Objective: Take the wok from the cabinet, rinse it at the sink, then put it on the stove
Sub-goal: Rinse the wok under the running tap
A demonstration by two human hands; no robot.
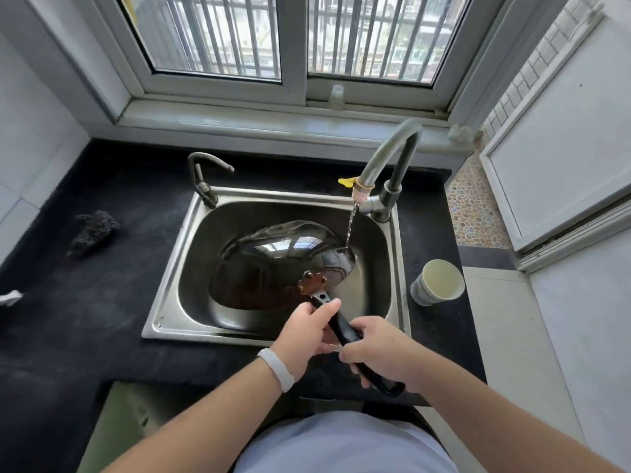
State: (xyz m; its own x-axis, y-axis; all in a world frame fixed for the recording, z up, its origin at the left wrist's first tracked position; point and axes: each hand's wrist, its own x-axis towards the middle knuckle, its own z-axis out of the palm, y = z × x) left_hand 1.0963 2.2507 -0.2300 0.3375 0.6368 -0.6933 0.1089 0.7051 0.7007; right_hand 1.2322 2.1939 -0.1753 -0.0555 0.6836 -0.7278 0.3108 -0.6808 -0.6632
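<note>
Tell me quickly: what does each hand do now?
Left hand: closed around the wok handle, near the wok.
Right hand: closed around the same handle, lower down.

You've got a black countertop (112,302) with a dark, rough lump (92,232) lying left, maybe a scouring pad; too blurry to tell. A paper cup (438,282) sits on the right, tilted, mouth toward you. A small curved tap (205,175) stands at the basin's back-left corner. On the windowsill (239,117) you have a small clear bottle (336,96) upright. Behind it, a barred window (293,35). White cabinet door (563,131) at far right. A white scrap (10,297) shows at the left edge.
</note>
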